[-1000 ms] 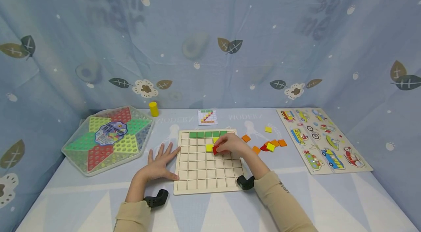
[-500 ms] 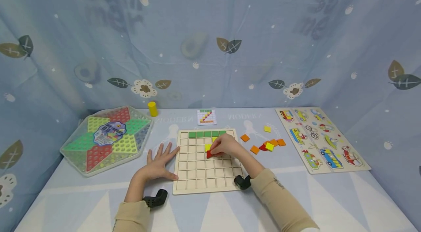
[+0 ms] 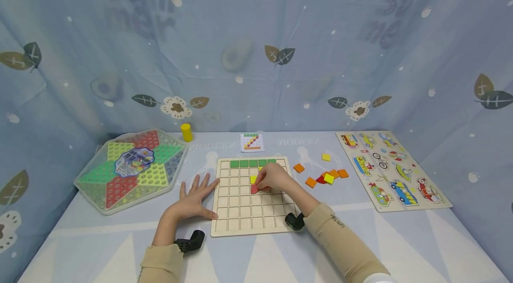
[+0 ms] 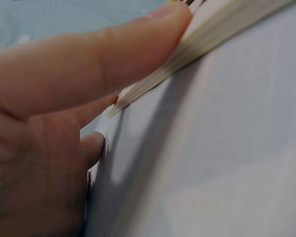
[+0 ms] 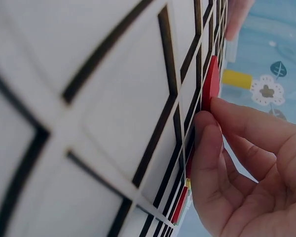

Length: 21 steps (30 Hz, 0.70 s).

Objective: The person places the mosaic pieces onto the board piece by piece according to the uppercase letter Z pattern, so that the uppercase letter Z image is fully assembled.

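Observation:
A pale wooden grid board (image 3: pixel 239 213) lies on the table. Between right thumb and forefinger, my right hand (image 3: pixel 276 177) pinches a small red tile (image 3: pixel 254 190) with a curved edge; in the right wrist view this red tile (image 5: pixel 211 84) is tilted against the grid. A row of green tiles (image 3: pixel 253 163) fills part of the top row. One yellow tile (image 3: pixel 253 179) sits just above the held piece, another partly behind the fingers. My left hand (image 3: pixel 193 203) is spread flat, fingertips and thumb touching the board's left edge. The left wrist view shows the thumb (image 4: pixel 113 54) against that edge.
Loose orange tiles (image 3: pixel 310 182), yellow tiles (image 3: pixel 328 178) and a red piece (image 3: pixel 321 180) lie right of the board. A pattern card (image 3: pixel 258 148) is behind it. A hexagonal game box (image 3: pixel 120 151) stands left, beside a yellow cylinder (image 3: pixel 186 133); a vehicle puzzle board (image 3: pixel 370 185) lies right.
My right hand has moved slightly left and toward me with the red tile, which now shows more of its face. The left hand has stayed in place.

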Each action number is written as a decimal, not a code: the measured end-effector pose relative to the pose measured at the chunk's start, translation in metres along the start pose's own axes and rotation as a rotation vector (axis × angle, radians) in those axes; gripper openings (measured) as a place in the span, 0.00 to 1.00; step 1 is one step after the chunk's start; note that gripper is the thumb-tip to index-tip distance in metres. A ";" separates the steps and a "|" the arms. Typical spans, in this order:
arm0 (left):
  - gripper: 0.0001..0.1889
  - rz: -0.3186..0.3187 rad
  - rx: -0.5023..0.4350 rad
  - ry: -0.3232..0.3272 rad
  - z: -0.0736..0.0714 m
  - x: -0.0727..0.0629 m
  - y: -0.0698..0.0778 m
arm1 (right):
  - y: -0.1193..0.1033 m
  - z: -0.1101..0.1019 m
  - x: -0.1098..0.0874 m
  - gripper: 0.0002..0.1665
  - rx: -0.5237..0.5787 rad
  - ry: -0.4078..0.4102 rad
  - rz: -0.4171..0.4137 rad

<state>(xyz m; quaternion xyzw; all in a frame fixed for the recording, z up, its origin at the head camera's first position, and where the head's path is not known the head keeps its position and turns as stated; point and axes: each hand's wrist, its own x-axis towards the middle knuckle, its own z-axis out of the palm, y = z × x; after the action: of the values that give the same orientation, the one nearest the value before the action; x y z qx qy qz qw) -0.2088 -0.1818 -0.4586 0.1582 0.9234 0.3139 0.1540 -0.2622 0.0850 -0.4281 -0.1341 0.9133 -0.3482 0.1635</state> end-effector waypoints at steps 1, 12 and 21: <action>0.57 0.001 -0.001 0.000 0.000 0.000 0.000 | -0.001 0.000 0.000 0.04 -0.008 0.002 -0.006; 0.57 0.004 -0.019 -0.003 -0.001 -0.001 0.000 | 0.004 -0.004 0.000 0.05 0.036 0.032 -0.009; 0.56 0.009 -0.019 -0.004 -0.001 -0.002 0.001 | 0.027 -0.030 -0.008 0.07 0.261 0.104 0.004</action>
<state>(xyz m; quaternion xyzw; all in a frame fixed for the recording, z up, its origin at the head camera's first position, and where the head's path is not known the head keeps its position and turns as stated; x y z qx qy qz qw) -0.2077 -0.1828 -0.4569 0.1615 0.9193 0.3231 0.1560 -0.2697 0.1247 -0.4235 -0.0918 0.8678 -0.4701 0.1325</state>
